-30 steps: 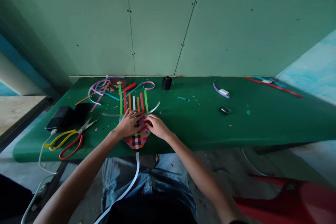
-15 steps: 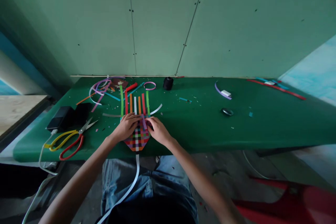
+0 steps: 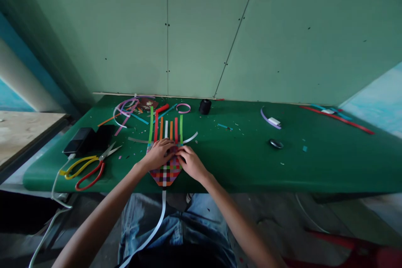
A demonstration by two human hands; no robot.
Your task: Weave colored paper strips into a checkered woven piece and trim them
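Note:
A woven checkered piece [image 3: 165, 173] of red, black, white and purple strips lies at the table's front edge, its green, red, orange and white strip ends pointing to the wall. My left hand [image 3: 159, 153] lies over its upper left part, fingers toward the middle. At its right side my right hand [image 3: 189, 161] has fingers bent together at the weave; whatever they pinch is too small to make out. The fingertips of both hands nearly meet. A long white strip [image 3: 161, 213] hangs from the weave over my lap.
Open scissors [image 3: 101, 158], a black box [image 3: 80, 141] with a white cable and tangled strips [image 3: 125, 109] are on the left. A black spool [image 3: 205, 106] and pink ring [image 3: 183, 108] stand behind; a dark oval object [image 3: 275, 144] and purple strip [image 3: 270, 120] lie right.
The view has shifted a little. My left hand reaches further over the weave, and the short purple strip between my hands, upright before, is now mostly hidden under the fingers.

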